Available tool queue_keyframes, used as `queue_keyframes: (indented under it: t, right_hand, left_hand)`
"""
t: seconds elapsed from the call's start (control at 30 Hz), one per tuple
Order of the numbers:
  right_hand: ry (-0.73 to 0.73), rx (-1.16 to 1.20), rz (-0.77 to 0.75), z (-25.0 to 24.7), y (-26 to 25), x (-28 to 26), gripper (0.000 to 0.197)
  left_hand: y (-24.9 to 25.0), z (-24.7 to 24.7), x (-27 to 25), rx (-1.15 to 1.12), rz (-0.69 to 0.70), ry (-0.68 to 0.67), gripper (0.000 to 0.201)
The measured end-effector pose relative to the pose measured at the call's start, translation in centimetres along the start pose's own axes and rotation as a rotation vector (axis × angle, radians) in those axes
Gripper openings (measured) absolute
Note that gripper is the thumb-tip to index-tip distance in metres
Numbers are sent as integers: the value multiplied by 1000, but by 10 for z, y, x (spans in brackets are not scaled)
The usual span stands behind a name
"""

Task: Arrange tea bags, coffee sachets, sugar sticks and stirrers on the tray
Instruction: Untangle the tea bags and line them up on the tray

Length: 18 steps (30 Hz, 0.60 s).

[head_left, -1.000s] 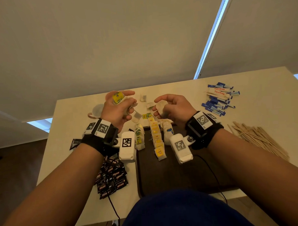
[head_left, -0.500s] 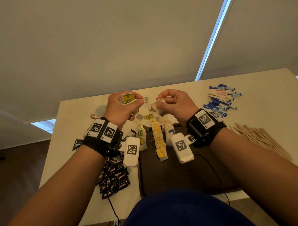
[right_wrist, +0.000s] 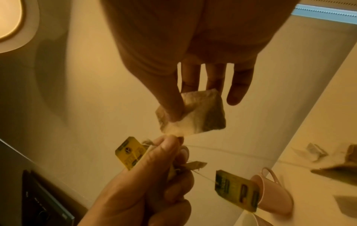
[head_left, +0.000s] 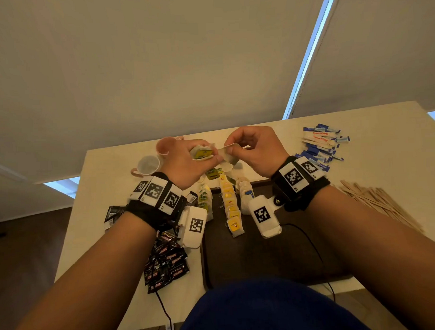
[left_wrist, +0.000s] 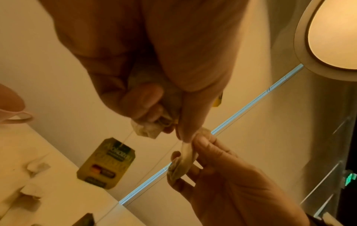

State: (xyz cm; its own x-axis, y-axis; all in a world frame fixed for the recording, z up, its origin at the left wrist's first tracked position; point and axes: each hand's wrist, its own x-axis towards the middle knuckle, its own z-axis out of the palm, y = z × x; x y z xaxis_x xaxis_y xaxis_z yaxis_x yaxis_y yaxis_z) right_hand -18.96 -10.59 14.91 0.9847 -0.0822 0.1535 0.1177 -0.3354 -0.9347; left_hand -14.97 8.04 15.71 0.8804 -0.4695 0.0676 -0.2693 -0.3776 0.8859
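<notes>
left hand (head_left: 186, 163) – curled round bunched tea bags (right_wrist: 185, 166), yellow tag (head_left: 203, 154) showing | right hand (head_left: 256, 151) – thumb and finger pinch one tea bag (right_wrist: 195, 113), both raised above table (head_left: 109, 193) beyond tray (head_left: 276, 256)

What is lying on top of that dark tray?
On the dark tray, rows of tea bags lie along its far end. Its far corners are covered by the wrists, so anything there is hidden.

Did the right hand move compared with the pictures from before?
Yes. In the head view the right hand is now farther from the tray, up toward the table's far edge, and nearer the left hand.
</notes>
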Motion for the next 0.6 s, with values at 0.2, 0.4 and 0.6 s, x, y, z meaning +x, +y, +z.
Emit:
queue_keyframes:
  t: [0.2, 0.4, 0.6]
  right_hand:
    - [103, 33, 51, -1, 7, 1, 6]
    - [103, 273, 117, 8, 10, 0, 9]
    - [104, 602, 248, 16, 1, -1, 11]
  left_hand:
    - [7, -12, -6, 126, 37, -85, 7]
    - [6, -16, 1, 115, -1, 65, 10]
    - [6, -11, 9, 107, -17, 105, 11]
